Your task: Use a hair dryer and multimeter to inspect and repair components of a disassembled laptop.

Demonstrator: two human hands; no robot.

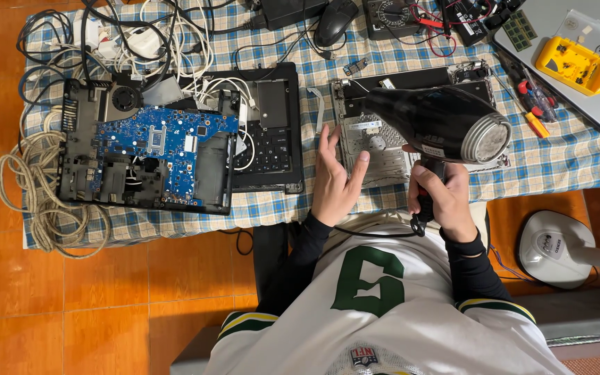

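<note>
We hold a black hair dryer (pixel 439 121) by its handle in our right hand (pixel 442 198), fingers clamped tight around the grip, and the barrel hangs over a grey laptop panel (pixel 376 149) that lies on the cloth. Our left hand (pixel 335 177) rests open on that panel's near left edge, fingers spread apart and holding nothing. To the left lies a black keyboard deck (pixel 272 132), and beyond it an opened laptop base with a blue circuit board (pixel 157 142) (a fan sits at its upper corner). White and black cables (pixel 140 38) tangle above it, and a coil of pale rope (pixel 36 187) spills off the edge. A yellow case (pixel 574 64) and red screwdrivers (pixel 536 104) sit at right. Everything rests on a blue checked cloth (pixel 543 163) spread over an orange tiled floor (pixel 105 292). The dryer hides much of the panel.
</note>
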